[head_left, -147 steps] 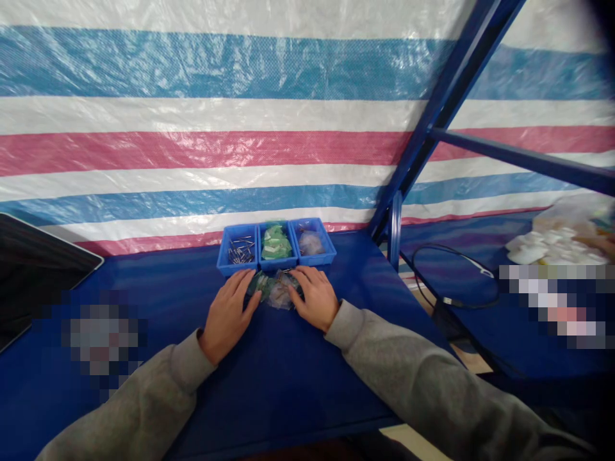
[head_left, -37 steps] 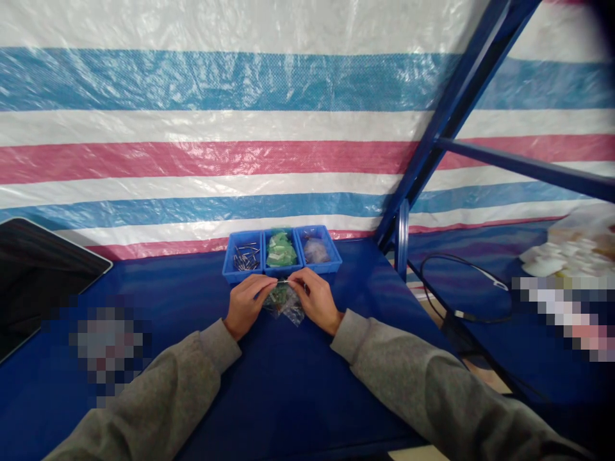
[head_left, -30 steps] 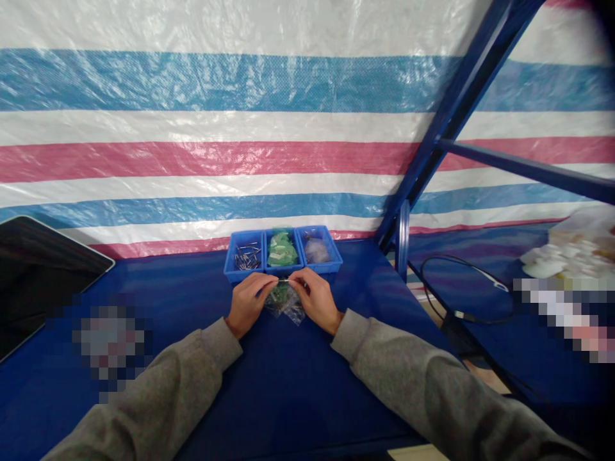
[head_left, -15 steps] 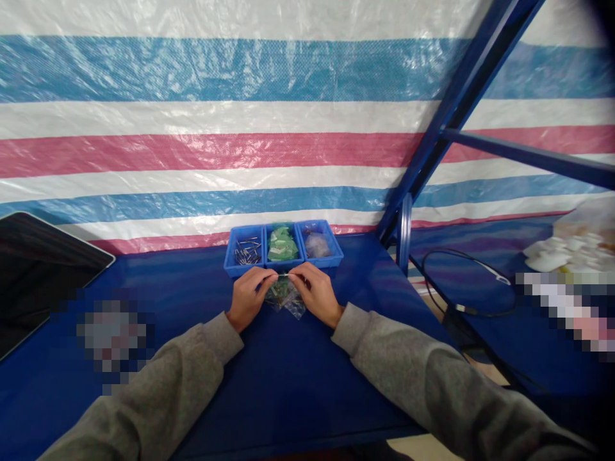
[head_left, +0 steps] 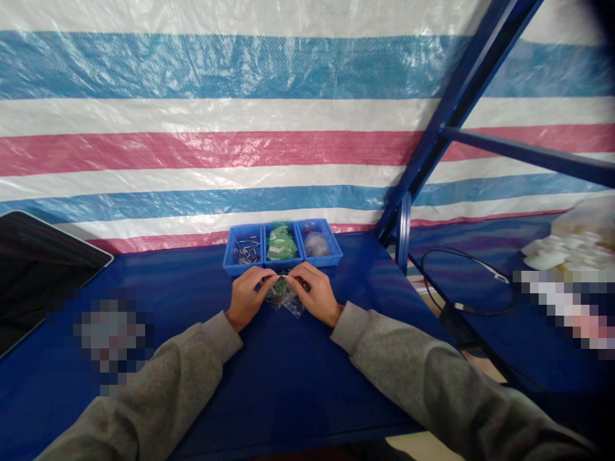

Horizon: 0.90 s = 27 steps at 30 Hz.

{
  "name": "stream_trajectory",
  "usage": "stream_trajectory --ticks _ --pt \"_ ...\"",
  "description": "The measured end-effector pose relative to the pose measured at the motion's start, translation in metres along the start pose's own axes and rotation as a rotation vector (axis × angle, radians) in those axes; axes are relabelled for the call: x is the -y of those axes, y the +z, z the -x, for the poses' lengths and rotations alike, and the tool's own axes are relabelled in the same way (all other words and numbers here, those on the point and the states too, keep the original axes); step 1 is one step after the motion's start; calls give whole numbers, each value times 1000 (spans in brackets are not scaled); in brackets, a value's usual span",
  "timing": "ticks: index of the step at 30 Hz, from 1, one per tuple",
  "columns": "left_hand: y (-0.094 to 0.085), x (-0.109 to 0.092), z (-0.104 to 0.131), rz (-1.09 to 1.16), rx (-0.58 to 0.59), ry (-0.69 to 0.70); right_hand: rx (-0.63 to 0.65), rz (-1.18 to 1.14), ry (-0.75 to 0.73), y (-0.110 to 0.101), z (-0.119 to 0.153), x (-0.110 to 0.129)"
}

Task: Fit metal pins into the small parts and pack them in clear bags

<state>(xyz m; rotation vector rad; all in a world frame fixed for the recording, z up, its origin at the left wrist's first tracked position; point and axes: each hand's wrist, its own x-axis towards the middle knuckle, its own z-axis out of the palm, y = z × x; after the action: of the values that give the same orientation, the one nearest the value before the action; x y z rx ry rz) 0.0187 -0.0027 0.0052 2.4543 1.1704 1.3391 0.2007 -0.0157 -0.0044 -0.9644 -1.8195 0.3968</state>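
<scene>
My left hand (head_left: 248, 296) and my right hand (head_left: 316, 293) face each other in front of three joined blue bins. Both are closed in a pinch on a small thin metallic piece (head_left: 282, 276), one at each end; its exact form is too small to tell. Below the fingertips, clear plastic bags (head_left: 291, 303) with small greenish and brown contents lie on the blue table (head_left: 288, 378). The left bin (head_left: 244, 261) holds thin metal parts, the middle one green packets (head_left: 281, 243), and the right one clear plastic bags (head_left: 317, 244).
A dark screen with a pale rim (head_left: 43, 275) stands at the left, near a blurred patch. Blue metal frame bars (head_left: 432, 137) rise at the right. Beyond them are a black cable (head_left: 468, 312) and a bag of white items (head_left: 576, 246). A striped sheet (head_left: 216, 147) hangs behind.
My fingertips have come slightly closer together, and less of the thin piece shows between them. The view has shifted very slightly.
</scene>
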Motion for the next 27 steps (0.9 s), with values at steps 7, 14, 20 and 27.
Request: stream_trajectory --ticks 7,14,20,27 --pt "0 -2 3 11 -17 9 -2 -9 -3 -1 -1 -1" --pt "-1 -1 1 54 9 -11 -16 -64 4 0 -1 -2" --pt "-2 -3 1 67 8 23 -19 -85 0 0 -2 -1" --pt "-3 -3 1 108 46 51 48 -116 -32 -2 -1 0"
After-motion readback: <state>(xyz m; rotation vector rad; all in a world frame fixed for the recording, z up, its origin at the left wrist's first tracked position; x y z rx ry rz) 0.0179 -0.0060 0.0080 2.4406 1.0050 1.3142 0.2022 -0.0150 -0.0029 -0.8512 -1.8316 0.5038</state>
